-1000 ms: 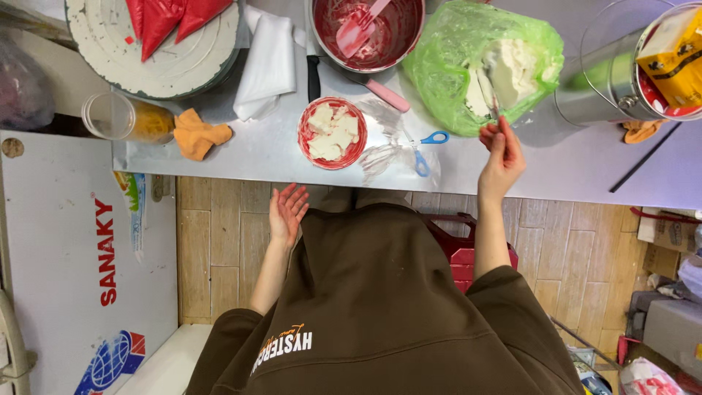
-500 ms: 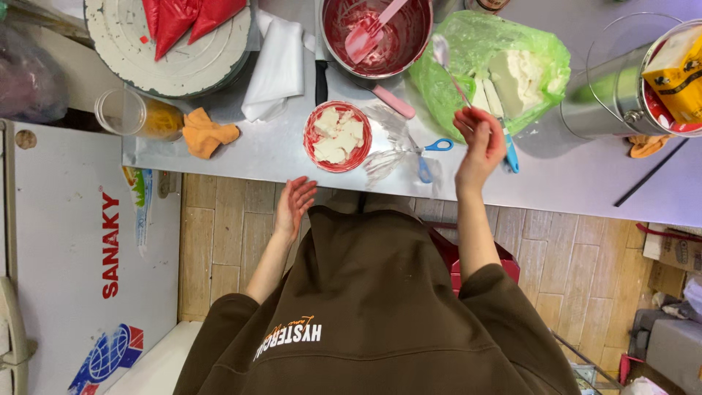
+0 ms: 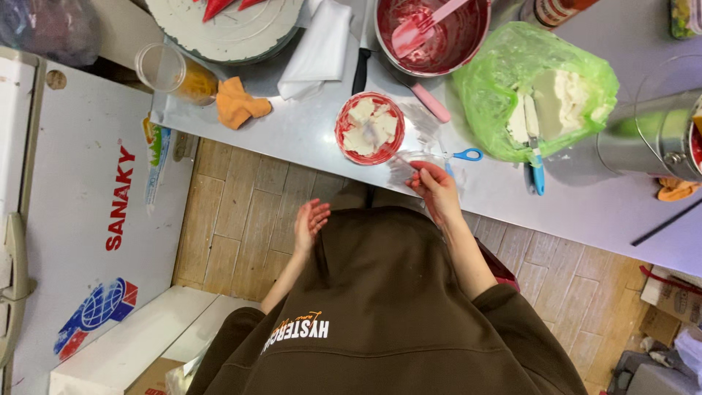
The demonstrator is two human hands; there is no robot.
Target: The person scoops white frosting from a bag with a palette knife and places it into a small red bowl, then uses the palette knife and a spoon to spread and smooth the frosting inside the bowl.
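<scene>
Clear plastic film (image 3: 409, 162), crumpled and see-through, lies at the near edge of the desk (image 3: 585, 205), and the right hand (image 3: 437, 192) pinches it between thumb and fingertips, the wrist bent up over the desk edge from below. The film sits directly under the fingertips, touching them, just beside the blue-handled scissors (image 3: 462, 155) and just right of the small red bowl (image 3: 369, 128), which holds pale, flat chunks of something white. Holding by a pinch rather than a full grip seems suited to a thin, limp sheet that would bunch up in a closed fist. The left hand (image 3: 310, 222) is well apart from all this, off the desk and over the wooden floor (image 3: 234, 212), open with the fingers loosely spread and holding nothing; it looks free rather than bracing anything. Farther back on the desk stand a large steel bowl (image 3: 431, 36) smeared red with a pink spatula (image 3: 420, 25) resting in it, a green plastic bag (image 3: 534, 88) opened around a white block, with a blue-handled knife (image 3: 534, 146) lying across it, a folded white cloth (image 3: 318, 51), an orange rag (image 3: 240, 104) and a clear cup (image 3: 174, 72) tipped on its side. The working things are crowded near the front edge, probably to keep them in easy reach.
</scene>
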